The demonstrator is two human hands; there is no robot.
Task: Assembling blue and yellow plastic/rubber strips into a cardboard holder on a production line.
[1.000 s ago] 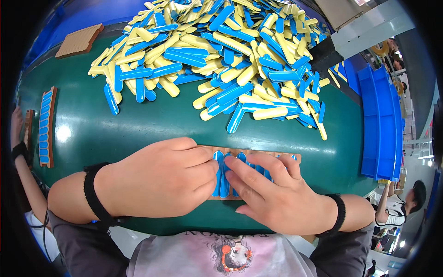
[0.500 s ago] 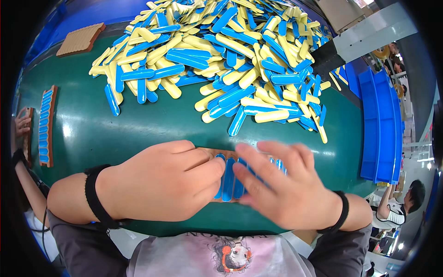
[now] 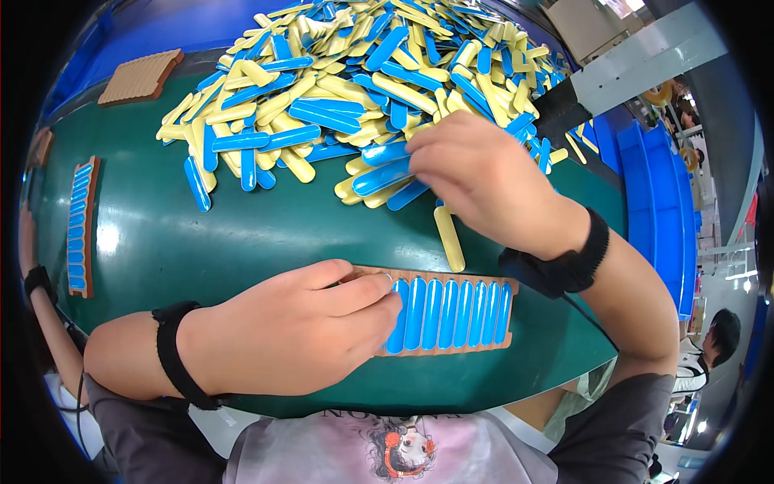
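Observation:
A brown grooved tray (image 3: 515, 284) lies before me, with a row of blue round-ended strips (image 3: 430, 315) side by side in its grooves. My left hand (image 3: 294, 331) is closed over the tray's left end and hides that part. At the near edge of a heap, my right hand (image 3: 492, 181) has its fingers bent together at the end of a blue strip (image 3: 383, 177); the fingertips are partly hidden. A yellow strip (image 3: 450, 239) lies between this hand and the tray.
The large heap of blue and yellow strips (image 3: 322, 115) covers the far table. A filled tray (image 3: 82, 226) stands left; a bare grooved tray (image 3: 139, 78) lies far left. Blue bins (image 3: 663, 210) and a metal arm (image 3: 645, 60) are at right. A co-worker's arm (image 3: 48, 310) shows at left.
My right hand has moved from the tray up to the heap, uncovering the row of blue strips. A yellow strip now lies nearer the tray. My left hand stays at the tray's left end.

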